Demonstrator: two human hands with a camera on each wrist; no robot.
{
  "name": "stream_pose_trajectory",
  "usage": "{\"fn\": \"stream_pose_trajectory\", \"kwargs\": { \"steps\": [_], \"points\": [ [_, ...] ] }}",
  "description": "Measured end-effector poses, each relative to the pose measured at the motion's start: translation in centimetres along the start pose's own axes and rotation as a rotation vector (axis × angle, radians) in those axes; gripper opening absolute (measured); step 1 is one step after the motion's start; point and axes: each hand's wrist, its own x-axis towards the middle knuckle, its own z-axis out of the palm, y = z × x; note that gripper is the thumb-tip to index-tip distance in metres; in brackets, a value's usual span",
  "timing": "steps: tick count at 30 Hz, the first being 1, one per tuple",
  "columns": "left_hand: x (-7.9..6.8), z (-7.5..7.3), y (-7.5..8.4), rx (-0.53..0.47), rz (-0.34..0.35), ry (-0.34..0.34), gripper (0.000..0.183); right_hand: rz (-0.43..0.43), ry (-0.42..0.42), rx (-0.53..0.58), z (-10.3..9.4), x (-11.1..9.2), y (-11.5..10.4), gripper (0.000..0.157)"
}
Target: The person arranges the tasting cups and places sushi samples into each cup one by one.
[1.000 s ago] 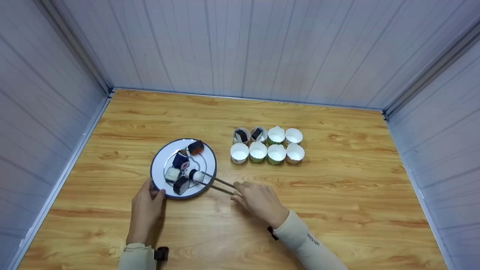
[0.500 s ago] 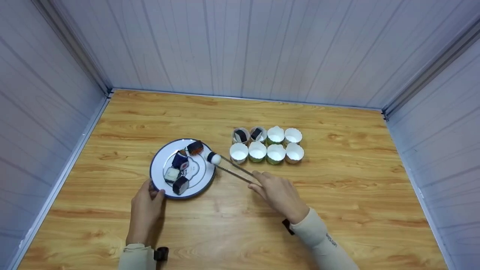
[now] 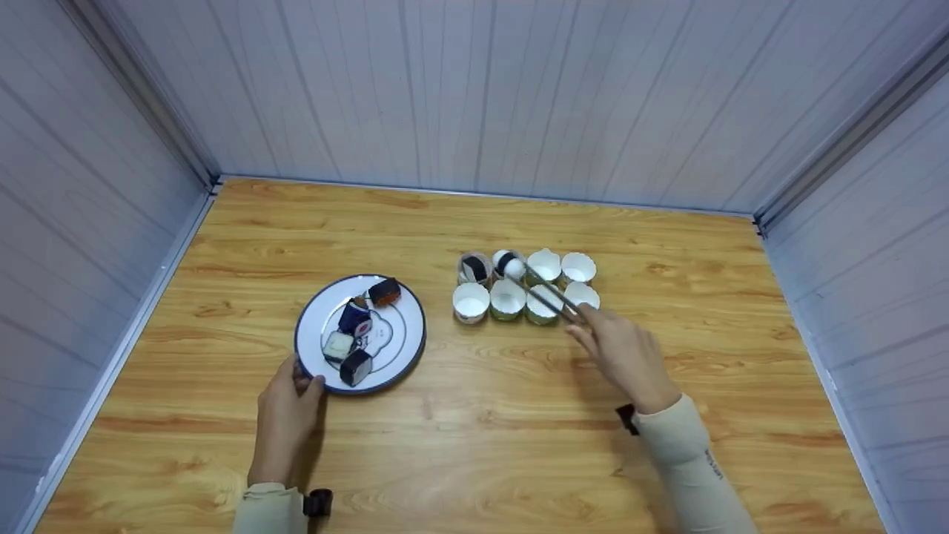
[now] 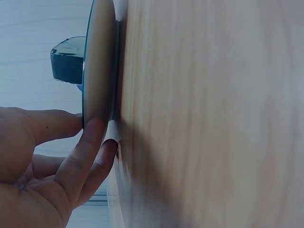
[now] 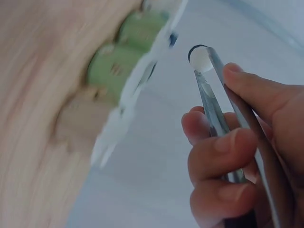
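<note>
My left hand (image 3: 285,415) pinches the near-left rim of a white plate with a blue edge (image 3: 400,352); in the left wrist view the thumb and fingers (image 4: 78,159) meet at its rim. Several sushi pieces, one a dark-wrapped block (image 3: 356,367), lie on the plate. My right hand (image 3: 630,360) grips long metal tweezers (image 3: 545,293). Their tips hold a white sushi piece with a black band (image 3: 509,264) over the second cup from the left in the back row. In the right wrist view, the white end of that piece (image 5: 201,59) shows between the tips.
Two rows of paper baking cups stand right of the plate. The back-left cup (image 3: 474,268) holds a black-and-white piece. The front-row cups, such as the leftmost one (image 3: 471,302), show white insides. Pale panel walls (image 3: 474,96) enclose the wooden table (image 3: 474,460).
My right hand has moved right and away from me, carrying the banded sushi piece in the tweezers from the plate to over the back row of cups. The left hand stays at the plate's rim.
</note>
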Motion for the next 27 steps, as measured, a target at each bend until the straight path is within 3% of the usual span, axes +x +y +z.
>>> {"fn": "stream_pose_trajectory", "kwargs": {
  "steps": [5, 11, 21, 27],
  "points": [
    [0.0, 0.0, 0.0, 0.003, -0.032, -0.001, 0.058, 0.058, -0.011, -0.057, -0.6, -0.1, 2.1, 0.042],
    [0.0, 0.0, -0.1, -0.006, -0.031, 0.001, 0.057, 0.078, -0.033, -0.095, -0.4, 0.0, 3.4, 0.035],
    [-0.1, -0.1, 0.0, -0.012, -0.032, -0.028, 0.058, 0.1, -0.07, -0.101, 0.0, 0.6, 3.8, 0.032],
    [-0.1, 0.0, -0.2, -0.001, 0.016, -0.001, 0.056, 0.125, -0.095, -0.101, 0.0, 0.9, 3.8, 0.03]
  ]
}}
